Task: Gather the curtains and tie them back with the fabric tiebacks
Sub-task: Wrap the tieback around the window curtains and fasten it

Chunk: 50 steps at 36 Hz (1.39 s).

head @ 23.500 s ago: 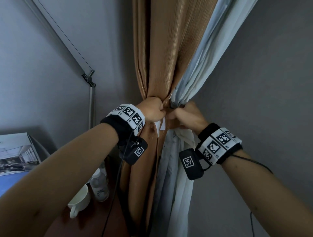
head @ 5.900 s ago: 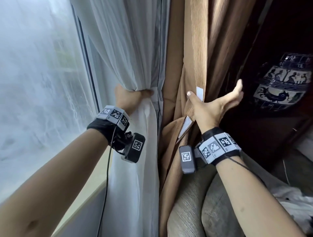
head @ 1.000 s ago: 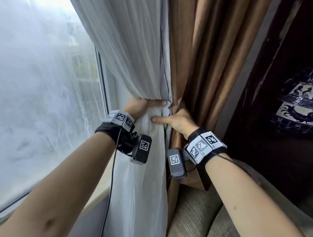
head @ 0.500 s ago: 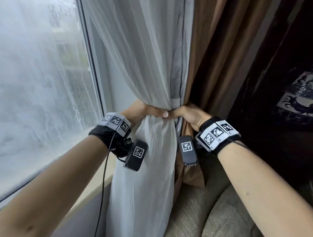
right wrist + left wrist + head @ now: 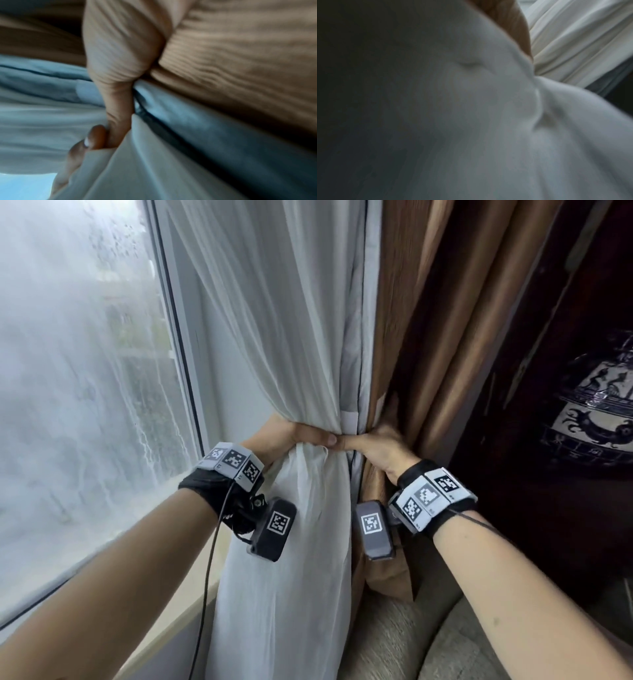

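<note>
A white sheer curtain (image 5: 287,337) hangs beside a brown curtain (image 5: 404,313) with a grey lining edge (image 5: 352,364). My left hand (image 5: 291,436) wraps the white curtain (image 5: 488,121) into a tight waist. My right hand (image 5: 376,445) grips the brown curtain (image 5: 240,54) from the right, its fingers hidden behind the folds. The two thumbs meet tip to tip across the front; in the right wrist view the right thumb (image 5: 120,97) touches the left thumb (image 5: 95,135). Two small white tabs (image 5: 349,419) (image 5: 378,405) show just above the hands; the tieback strip itself I cannot make out.
A rain-streaked window (image 5: 75,371) with a pale sill (image 5: 191,607) lies to the left. A beige sofa cushion (image 5: 411,642) sits below the curtains. A dark cabinet holding a blue-and-white vase (image 5: 596,412) stands on the right.
Over the last second my right hand went from pointing a finger at the white curtain to gripping the brown curtain, and the thumbs came together. Since half a second ago the hands have held still.
</note>
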### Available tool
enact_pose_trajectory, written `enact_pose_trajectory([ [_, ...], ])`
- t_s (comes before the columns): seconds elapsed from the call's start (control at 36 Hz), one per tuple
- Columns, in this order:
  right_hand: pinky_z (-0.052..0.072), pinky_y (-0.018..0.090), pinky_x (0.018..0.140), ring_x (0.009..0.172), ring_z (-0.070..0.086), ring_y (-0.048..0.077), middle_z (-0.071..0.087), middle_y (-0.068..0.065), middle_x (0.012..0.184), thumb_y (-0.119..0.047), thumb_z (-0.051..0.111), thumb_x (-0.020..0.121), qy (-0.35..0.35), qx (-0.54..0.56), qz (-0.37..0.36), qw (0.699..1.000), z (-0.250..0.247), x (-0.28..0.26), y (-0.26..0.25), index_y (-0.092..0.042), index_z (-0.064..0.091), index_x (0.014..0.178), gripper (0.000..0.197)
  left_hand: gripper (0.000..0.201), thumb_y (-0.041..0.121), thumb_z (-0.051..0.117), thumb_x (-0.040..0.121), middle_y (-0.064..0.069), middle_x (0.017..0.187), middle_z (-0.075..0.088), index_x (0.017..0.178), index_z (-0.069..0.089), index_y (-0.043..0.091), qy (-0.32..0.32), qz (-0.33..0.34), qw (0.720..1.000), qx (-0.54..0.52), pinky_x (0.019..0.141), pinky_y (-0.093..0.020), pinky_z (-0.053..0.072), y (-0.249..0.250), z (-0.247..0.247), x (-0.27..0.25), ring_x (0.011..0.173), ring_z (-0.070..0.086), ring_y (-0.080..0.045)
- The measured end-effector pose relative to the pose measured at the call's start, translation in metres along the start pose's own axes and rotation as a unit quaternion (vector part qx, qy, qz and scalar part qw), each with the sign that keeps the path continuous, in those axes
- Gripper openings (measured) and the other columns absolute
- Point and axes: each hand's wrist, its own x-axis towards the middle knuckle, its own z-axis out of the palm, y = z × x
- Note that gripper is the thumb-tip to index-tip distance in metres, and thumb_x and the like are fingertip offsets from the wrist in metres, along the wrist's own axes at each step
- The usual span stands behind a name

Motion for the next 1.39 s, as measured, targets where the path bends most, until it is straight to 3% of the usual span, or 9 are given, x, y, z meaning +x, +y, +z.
enact_pose_trajectory([
  [0.14,0.052,0.028,0.094,0.101,0.067,0.012,0.070,0.003,0.111,-0.008,0.086,0.058,-0.137,0.091,-0.009,0.986,-0.011,-0.019,-0.013,-0.010,0.067,0.107,0.052,0.037,-0.013,0.068,0.076,0.002,0.093,0.074,0.102,0.064,0.012,-0.086,-0.034,0.995,0.036,0.064,-0.017,0.056,0.008,0.005,0.003,0.080,0.072,-0.005],
  [0.44,0.047,0.023,0.096,0.110,0.062,0.007,0.068,-0.005,0.116,-0.017,0.089,0.055,-0.163,0.082,-0.018,0.983,-0.020,-0.020,-0.012,-0.013,0.062,0.122,0.072,0.044,0.001,0.078,0.068,-0.001,0.101,0.076,0.109,0.066,0.014,-0.127,-0.088,0.983,0.100,0.074,-0.024,0.058,0.016,0.003,0.002,0.094,0.072,-0.014],
  [0.61,0.044,-0.002,0.063,0.082,0.059,-0.005,0.063,-0.009,0.097,-0.011,0.086,0.066,-0.035,0.086,-0.049,0.994,-0.015,-0.026,-0.011,-0.012,0.064,0.110,0.049,0.035,-0.011,0.075,0.068,0.003,0.077,0.075,0.094,0.067,0.010,-0.001,-0.052,0.998,0.031,0.053,-0.021,0.056,0.012,0.010,0.002,0.065,0.072,-0.009],
  [0.75,0.039,0.030,0.105,0.126,0.040,0.022,0.041,0.006,0.132,-0.082,0.073,0.026,0.197,-0.185,-0.034,0.962,-0.011,-0.029,-0.011,-0.009,0.043,0.128,0.129,0.045,0.000,0.085,0.062,-0.010,0.097,0.075,0.105,0.071,0.001,0.090,-0.033,0.995,0.004,0.071,-0.033,0.061,0.003,0.016,0.003,0.086,0.074,-0.024],
  [0.86,0.005,0.052,0.118,0.147,-0.010,0.032,-0.016,0.019,0.156,-0.073,0.081,0.025,0.191,-0.191,0.045,0.962,-0.018,-0.026,-0.019,-0.015,-0.016,0.150,0.168,0.035,0.001,0.085,0.065,-0.006,0.084,0.075,0.097,0.072,0.002,0.108,-0.017,0.994,-0.018,0.054,-0.021,0.056,0.003,0.023,0.003,0.067,0.074,-0.014],
  [0.94,0.013,0.025,0.114,0.148,0.005,0.017,-0.003,0.011,0.160,-0.038,0.095,0.042,0.107,-0.012,0.033,0.994,-0.019,-0.016,-0.011,-0.014,-0.032,0.145,0.166,0.037,0.000,0.084,0.065,-0.005,0.085,0.076,0.100,0.071,0.000,0.107,0.010,0.994,-0.028,0.057,-0.020,0.056,0.000,0.024,0.001,0.072,0.074,-0.014],
  [1.0,0.026,0.018,0.108,0.138,0.030,0.008,0.030,0.003,0.152,-0.029,0.097,0.044,0.076,0.044,0.023,0.996,-0.018,-0.008,-0.004,-0.012,-0.023,0.148,0.159,0.044,-0.003,0.083,0.066,-0.008,0.093,0.075,0.107,0.068,-0.002,0.107,0.032,0.993,-0.039,0.062,-0.022,0.058,-0.004,0.025,0.001,0.079,0.074,-0.014],
  [1.11,0.049,0.026,0.097,0.107,0.065,0.009,0.069,-0.002,0.113,-0.029,0.096,0.043,0.006,0.065,0.009,0.998,-0.019,-0.004,0.003,-0.009,0.059,0.123,0.091,0.055,0.000,0.085,0.063,-0.014,0.106,0.073,0.114,0.065,-0.004,0.092,0.046,0.994,-0.047,0.076,-0.029,0.060,-0.011,0.024,0.005,0.094,0.073,-0.021],
  [1.39,0.046,0.032,0.104,0.110,0.063,0.014,0.070,0.001,0.111,0.001,0.075,0.074,-0.154,0.074,-0.005,0.985,-0.024,-0.027,-0.014,-0.009,0.065,0.115,0.043,0.093,0.031,0.095,0.046,-0.009,0.119,0.069,0.127,0.057,0.004,0.048,0.047,0.997,-0.028,0.095,-0.041,0.054,-0.019,0.018,0.005,0.111,0.066,-0.022],
])
